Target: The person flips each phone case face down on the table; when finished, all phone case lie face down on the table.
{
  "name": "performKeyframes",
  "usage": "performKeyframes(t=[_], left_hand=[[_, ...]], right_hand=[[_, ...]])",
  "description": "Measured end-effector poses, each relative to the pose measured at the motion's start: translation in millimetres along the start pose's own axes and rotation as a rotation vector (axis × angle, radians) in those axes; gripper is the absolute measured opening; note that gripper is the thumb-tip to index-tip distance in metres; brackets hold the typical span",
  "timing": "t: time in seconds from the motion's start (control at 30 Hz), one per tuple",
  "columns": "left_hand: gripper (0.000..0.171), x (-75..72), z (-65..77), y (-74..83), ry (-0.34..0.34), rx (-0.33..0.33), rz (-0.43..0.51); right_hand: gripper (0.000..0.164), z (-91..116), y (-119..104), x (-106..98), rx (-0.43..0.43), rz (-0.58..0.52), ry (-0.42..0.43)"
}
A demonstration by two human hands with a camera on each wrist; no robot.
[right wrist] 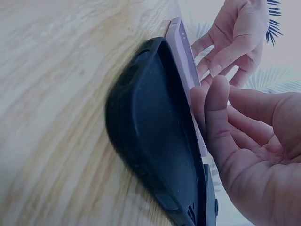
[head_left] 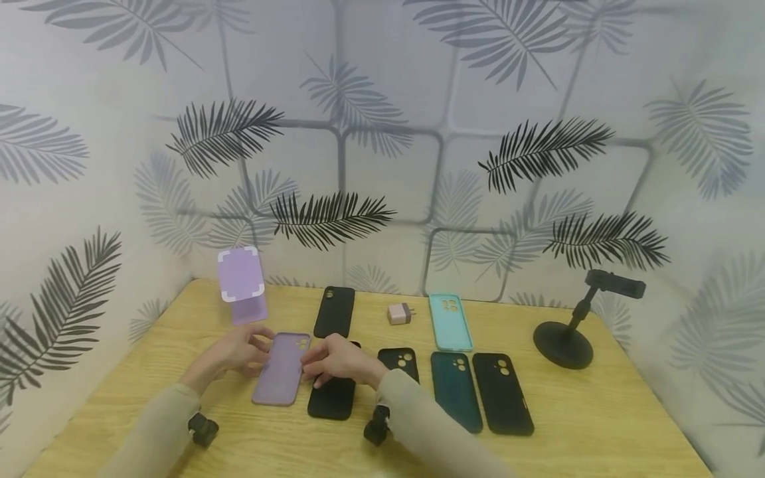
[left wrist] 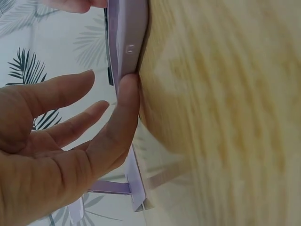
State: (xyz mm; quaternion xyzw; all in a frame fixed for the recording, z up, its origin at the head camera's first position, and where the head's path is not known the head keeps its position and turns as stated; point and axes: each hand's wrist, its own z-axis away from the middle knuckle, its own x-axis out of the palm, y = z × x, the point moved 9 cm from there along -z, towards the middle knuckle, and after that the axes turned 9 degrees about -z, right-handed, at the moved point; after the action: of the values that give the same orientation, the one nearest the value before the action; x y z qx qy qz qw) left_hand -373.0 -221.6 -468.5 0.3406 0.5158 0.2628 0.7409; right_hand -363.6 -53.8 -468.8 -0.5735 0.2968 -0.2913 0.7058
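Observation:
A light purple phone case (head_left: 279, 375) lies flat on the wooden table between the two hands. At its left edge is my left hand (head_left: 244, 352); in the left wrist view a fingertip touches the side of the case (left wrist: 131, 33), with the thumb held apart. My right hand (head_left: 340, 360) reaches over a black phone case (head_left: 331, 399) to the purple case's right edge. The right wrist view shows that hand (right wrist: 254, 136) with fingers loosely bent, fingertips beside the purple rim (right wrist: 181, 52); contact there is hard to tell. The black case (right wrist: 155, 127) lies open side up.
Behind stand a purple phone stand (head_left: 242, 275), another black case (head_left: 335, 312), a pink charger plug (head_left: 399, 313) and a turquoise case (head_left: 451, 325). To the right lie a black case (head_left: 399, 358), a dark teal case (head_left: 456, 392), another black case (head_left: 503, 395) and a black stand (head_left: 563, 345).

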Motion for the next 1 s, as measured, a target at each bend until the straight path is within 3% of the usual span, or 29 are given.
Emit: performKeyframes(t=[0.27, 0.47, 0.73, 1.0], left_hand=[[0.060, 0.5, -0.4, -12.8, -0.128, 0.003, 0.186], [0.065, -1.4, -0.9, -17.3, -0.194, 0.008, 0.251], [0.072, -2.5, 0.1, -9.3, -0.267, 0.066, 0.335], [0.074, 8.9, 2.6, 5.1, -0.343, 0.130, 0.396]], right_hand=[[0.028, -3, 4, 7, 0.023, -0.037, -0.025], [0.036, -7, 7, 12, 0.042, -0.090, -0.038], [0.038, -7, 5, 15, 0.056, -0.136, -0.017], [0.040, -8, 5, 18, 0.033, -0.196, -0.053]])
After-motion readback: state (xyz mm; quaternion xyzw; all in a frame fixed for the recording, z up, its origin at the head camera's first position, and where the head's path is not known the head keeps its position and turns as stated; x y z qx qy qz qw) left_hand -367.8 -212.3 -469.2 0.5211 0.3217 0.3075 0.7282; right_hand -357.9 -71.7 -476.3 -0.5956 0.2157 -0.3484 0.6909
